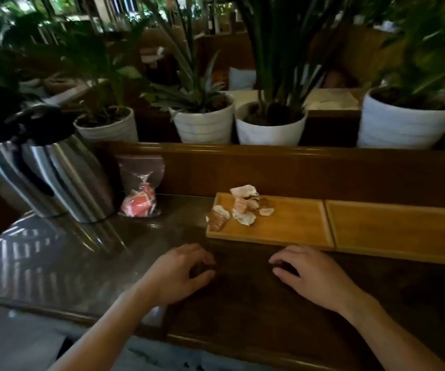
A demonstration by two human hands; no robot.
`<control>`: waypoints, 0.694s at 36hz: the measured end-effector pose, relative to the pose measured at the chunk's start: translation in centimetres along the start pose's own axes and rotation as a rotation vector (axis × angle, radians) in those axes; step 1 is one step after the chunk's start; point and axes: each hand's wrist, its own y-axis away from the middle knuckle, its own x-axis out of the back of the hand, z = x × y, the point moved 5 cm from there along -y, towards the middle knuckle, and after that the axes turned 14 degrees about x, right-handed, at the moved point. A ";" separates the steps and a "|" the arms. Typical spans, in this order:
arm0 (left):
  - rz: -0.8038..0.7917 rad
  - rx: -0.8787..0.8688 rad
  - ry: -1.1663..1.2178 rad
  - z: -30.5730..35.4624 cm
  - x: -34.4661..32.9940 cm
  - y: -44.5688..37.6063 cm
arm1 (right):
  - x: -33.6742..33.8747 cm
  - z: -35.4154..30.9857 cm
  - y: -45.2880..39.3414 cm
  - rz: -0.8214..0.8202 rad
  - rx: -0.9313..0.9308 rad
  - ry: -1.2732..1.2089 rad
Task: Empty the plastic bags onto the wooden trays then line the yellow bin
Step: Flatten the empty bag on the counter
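Note:
Two wooden trays lie side by side on the dark table. The left tray (290, 226) carries several wrapped sweets (242, 207) heaped at its far left corner. The right tray (397, 231) is bare. A clear plastic bag (139, 186) with red-wrapped sweets in its bottom stands upright against the wooden back rail, left of the trays. My left hand (178, 271) and my right hand (312, 274) rest palm down on the table just in front of the left tray, fingers loosely curled, holding nothing. No yellow bin is in view.
Two steel thermos jugs (55, 178) stand at the left, close to the bag. Behind the rail (269, 167) sits a row of white plant pots (205, 124). The table's front edge (216, 341) runs just below my forearms.

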 end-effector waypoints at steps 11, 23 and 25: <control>0.054 0.117 -0.085 -12.2 5.0 -0.7 | -1.3 -6.0 -10.8 -0.043 0.079 0.006; 0.305 0.251 -0.112 -17.4 13.2 -5.4 | 0.9 -8.3 -22.1 0.139 0.073 -0.037; 0.357 0.260 -0.083 -17.4 14.1 -6.4 | 1.2 -8.9 -24.2 0.171 0.091 0.035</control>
